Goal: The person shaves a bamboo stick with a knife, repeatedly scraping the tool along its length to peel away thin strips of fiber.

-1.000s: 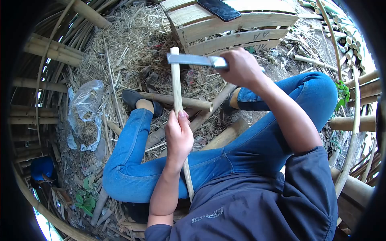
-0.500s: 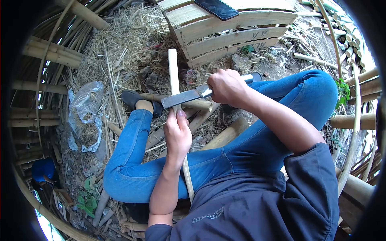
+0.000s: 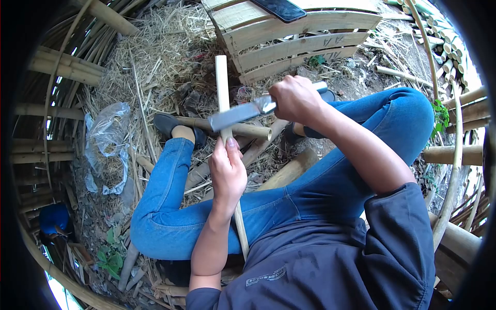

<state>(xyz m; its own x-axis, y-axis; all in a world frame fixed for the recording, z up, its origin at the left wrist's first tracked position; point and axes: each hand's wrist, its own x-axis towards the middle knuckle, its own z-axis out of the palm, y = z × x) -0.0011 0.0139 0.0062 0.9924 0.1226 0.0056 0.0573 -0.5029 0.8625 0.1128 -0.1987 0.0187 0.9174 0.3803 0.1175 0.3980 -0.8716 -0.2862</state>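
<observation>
My left hand [image 3: 226, 173] is closed around a pale wooden strip [image 3: 222, 82], thumb along its upper side. The strip runs from over the straw down across my thigh to my shirt. My right hand [image 3: 298, 101] is wrapped round the metal handle of a broad knife [image 3: 237, 117]. Its blade, slightly blurred, lies across the strip just beyond my left fingertips. Whether the edge bites into the wood cannot be made out.
A slatted wooden crate [image 3: 299, 41] with a phone [image 3: 281, 9] on it stands ahead. Bamboo pieces [image 3: 248, 129] lie between my legs. A clear plastic bag [image 3: 108, 139] is at left, a blue object [image 3: 54, 218] farther left. Cut bamboo [image 3: 449, 46] is stacked at the far right.
My right hand and the knife have moved slightly away from me, along the strip. The far end of the strip reaches a little farther out. My left hand keeps its hold.
</observation>
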